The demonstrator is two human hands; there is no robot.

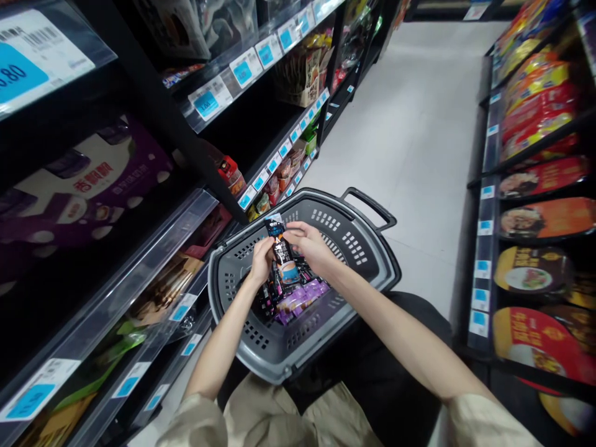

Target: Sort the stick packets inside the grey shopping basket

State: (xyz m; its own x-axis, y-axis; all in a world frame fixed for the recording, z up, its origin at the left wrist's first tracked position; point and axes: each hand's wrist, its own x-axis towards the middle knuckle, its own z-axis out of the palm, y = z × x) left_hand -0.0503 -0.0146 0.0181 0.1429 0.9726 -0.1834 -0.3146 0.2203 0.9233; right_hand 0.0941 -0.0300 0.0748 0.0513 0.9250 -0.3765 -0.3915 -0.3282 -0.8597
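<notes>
Sachet [282, 249]: over basket [372, 248], long axis pointing away from us.
Our left fingers [265, 244]: gripping left edge.
Our right fingers [302, 231]: seemingly pinching upper right edge, equally near.

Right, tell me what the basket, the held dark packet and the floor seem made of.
Basket: likely moulded plastic, fairly matte grey, with slots formed into its walls.
Dark packet: probably plastic film or foil laminate, printed and slightly shiny.
Floor: pale, smooth, perhaps tile, going by a faint seam; could be vinyl.

Sachet [282, 250] lettering too small, upper-left price tag [41, 53] cut off, snack bags [540, 93] blurred
</notes>
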